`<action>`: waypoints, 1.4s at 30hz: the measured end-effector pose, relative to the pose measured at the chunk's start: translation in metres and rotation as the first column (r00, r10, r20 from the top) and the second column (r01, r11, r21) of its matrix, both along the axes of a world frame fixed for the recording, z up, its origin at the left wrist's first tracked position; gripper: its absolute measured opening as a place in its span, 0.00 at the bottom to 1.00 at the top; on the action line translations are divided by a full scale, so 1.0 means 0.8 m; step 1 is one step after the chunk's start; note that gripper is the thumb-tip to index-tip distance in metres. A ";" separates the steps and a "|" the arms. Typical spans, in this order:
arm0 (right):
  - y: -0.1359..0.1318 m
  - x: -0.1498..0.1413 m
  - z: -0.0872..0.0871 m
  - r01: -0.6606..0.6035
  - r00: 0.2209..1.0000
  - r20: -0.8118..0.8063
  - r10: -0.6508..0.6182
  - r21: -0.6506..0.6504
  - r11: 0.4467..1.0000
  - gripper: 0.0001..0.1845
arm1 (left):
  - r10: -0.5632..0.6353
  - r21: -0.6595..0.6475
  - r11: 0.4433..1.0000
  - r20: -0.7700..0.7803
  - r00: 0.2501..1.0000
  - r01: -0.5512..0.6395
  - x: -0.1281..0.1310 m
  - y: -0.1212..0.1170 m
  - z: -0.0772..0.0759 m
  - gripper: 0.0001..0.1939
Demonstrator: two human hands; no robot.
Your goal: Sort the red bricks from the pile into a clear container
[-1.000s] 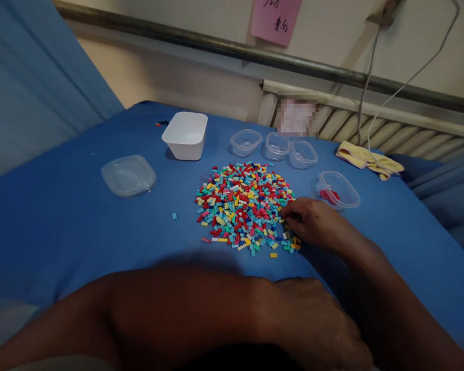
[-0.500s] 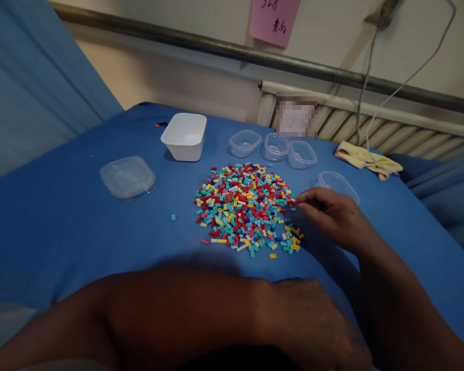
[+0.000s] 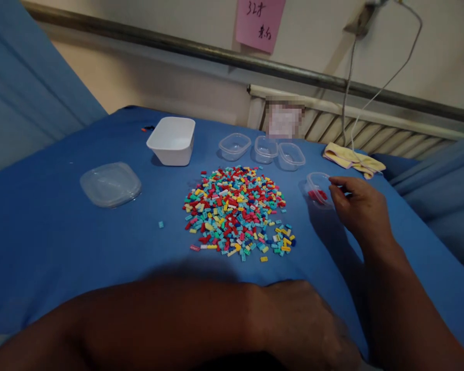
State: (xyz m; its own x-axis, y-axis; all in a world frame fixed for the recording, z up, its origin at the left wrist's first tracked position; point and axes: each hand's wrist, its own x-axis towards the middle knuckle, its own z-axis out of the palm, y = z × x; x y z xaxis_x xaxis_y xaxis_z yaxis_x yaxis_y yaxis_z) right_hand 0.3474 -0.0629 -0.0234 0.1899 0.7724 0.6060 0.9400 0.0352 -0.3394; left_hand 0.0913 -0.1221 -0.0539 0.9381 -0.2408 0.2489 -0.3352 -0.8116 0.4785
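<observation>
A wide pile of small toy building bricks (image 3: 232, 208) in red, yellow, turquoise, blue and other colours covers the middle of the blue cloth. My right hand (image 3: 361, 206) is at the right, its thumb and forefinger pinched together at the rim of a clear plastic tub (image 3: 317, 181). Inside that tub lie some red bricks (image 3: 317, 196). Whatever the fingertips may hold is too small or hidden to make out. Along the near edge stretches my left forearm, and my left hand (image 3: 305, 319) rests palm down with its fingers out of sight.
Behind the pile stand a white plastic tub (image 3: 174, 141) and three clear tubs (image 3: 235, 147). Clear lids (image 3: 111, 184) lie at the left, near a single turquoise brick (image 3: 161, 224). A yellow cloth (image 3: 353, 159) is at the back right, before a radiator (image 3: 325, 119).
My right hand has moved right and away from the pile's edge to the clear tub, fingers still pinched. A red brick showed at its fingertips before. The view has shifted slightly; my left arm stays.
</observation>
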 end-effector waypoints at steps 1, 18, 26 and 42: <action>0.000 0.000 0.000 0.004 1.000 0.012 -0.004 0.007 1.000 0.15 | 0.004 0.009 1.000 0.002 1.000 -0.004 0.000 0.000 0.000 0.08; 0.019 -0.080 -0.037 -0.527 0.842 -0.044 0.538 -0.288 0.800 0.19 | -0.020 0.014 1.000 -0.103 0.995 0.021 0.004 0.001 0.010 0.07; 0.018 -0.071 -0.029 -0.556 0.829 -0.147 0.539 -0.317 0.768 0.13 | -0.027 0.020 0.999 -0.085 0.996 0.028 0.004 0.000 0.005 0.09; 0.013 -0.062 -0.037 -0.386 0.899 0.053 0.435 -0.375 0.843 0.16 | -0.038 0.012 0.999 -0.116 0.993 0.040 0.006 0.002 0.008 0.10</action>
State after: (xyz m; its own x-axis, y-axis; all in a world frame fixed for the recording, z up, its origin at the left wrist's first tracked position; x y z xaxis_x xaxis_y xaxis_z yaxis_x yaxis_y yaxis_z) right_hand 0.2980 -0.0522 -0.0527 -0.2536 0.9255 0.2814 0.9018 0.3314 -0.2774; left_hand 0.0963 -0.1207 -0.0475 0.9503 -0.2802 0.1355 -0.3097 -0.8062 0.5041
